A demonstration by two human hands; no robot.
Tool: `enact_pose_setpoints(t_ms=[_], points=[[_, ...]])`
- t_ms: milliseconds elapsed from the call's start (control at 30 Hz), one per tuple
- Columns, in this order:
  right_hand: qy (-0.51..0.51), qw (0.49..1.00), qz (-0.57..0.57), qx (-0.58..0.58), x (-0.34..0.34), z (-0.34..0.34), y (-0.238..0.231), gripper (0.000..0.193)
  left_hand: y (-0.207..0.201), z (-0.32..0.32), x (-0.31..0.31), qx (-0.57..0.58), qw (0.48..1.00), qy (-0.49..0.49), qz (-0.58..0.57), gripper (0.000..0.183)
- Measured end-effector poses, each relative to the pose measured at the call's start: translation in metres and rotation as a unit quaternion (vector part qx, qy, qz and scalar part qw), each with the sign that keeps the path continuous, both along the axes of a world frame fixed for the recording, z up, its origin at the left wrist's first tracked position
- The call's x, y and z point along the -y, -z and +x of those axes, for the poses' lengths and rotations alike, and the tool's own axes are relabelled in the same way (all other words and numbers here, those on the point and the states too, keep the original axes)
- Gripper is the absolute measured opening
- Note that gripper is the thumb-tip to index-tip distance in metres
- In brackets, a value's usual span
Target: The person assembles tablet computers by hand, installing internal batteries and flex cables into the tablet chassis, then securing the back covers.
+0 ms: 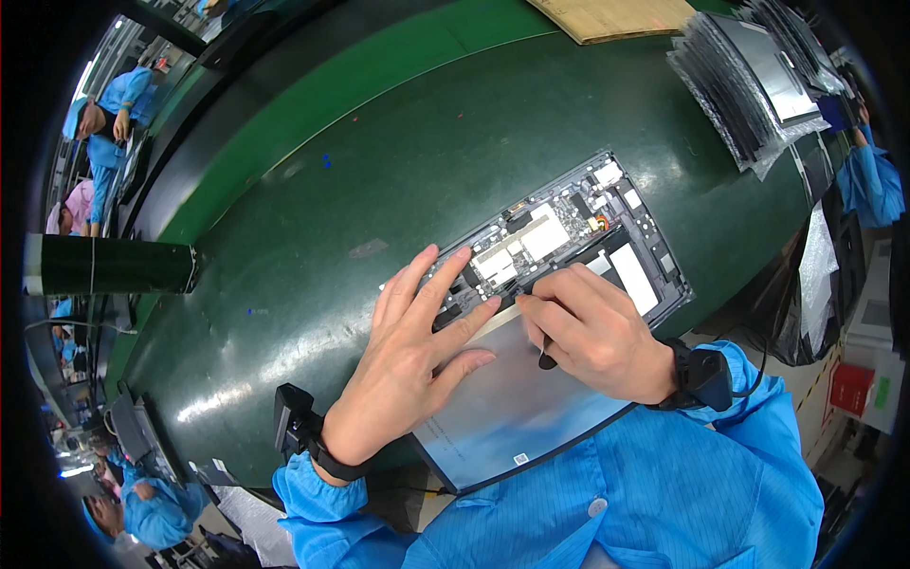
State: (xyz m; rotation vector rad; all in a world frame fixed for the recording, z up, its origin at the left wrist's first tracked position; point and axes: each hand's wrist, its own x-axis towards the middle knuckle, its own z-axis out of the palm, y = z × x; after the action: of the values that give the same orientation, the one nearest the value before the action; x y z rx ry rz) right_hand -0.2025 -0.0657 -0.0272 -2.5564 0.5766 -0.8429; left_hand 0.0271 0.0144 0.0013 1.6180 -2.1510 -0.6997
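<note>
An opened tablet-like device [664, 261] lies tilted on the green table, its circuit board [545, 237] and a white rectangular part [632, 279] exposed. Along its near edge a thin silvery display panel [493, 398] stretches toward my body. My left hand [389, 365] rests with spread fingers over the left end of the device, its thumb above the panel. Near the middle of the seam between device and panel, my right hand [602, 337] is closed in a pinch. A small dark tip pokes out beneath its fingers; the rest of what it holds is hidden.
Panels in bubble wrap [730, 104] are stacked at the far right of the green table [294, 313]. A brown board [616, 19] lies at the far edge. A dark green post [114, 266] stands at left. Several people in work clothes are around the sides.
</note>
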Motion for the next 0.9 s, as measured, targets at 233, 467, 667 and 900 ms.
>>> enact_pose_setpoints(t_ms=[233, 467, 667, 900], points=[[0.020, 0.999, 0.023, -0.022, -0.0005, -0.0003, -0.0044, 0.035, 0.0023, -0.0062, 0.0002, 0.065, 0.997, 0.010, -0.039, 0.050], [0.021, 1.000, 0.009, -0.017, -0.0003, 0.0003, -0.0022, 0.034, 0.0017, -0.0083, 0.0029, 0.062, 0.997, 0.005, -0.040, 0.043], [0.016, 1.000, 0.008, -0.014, 0.0000, 0.0024, -0.0020, 0.032, 0.0035, -0.0067, 0.0019, 0.050, 0.998, -0.001, -0.047, 0.041], [0.013, 1.000, 0.005, -0.017, 0.0025, 0.0024, -0.0016, 0.030, 0.0064, -0.0077, 0.0042, 0.099, 0.992, 0.002, -0.074, 0.042]])
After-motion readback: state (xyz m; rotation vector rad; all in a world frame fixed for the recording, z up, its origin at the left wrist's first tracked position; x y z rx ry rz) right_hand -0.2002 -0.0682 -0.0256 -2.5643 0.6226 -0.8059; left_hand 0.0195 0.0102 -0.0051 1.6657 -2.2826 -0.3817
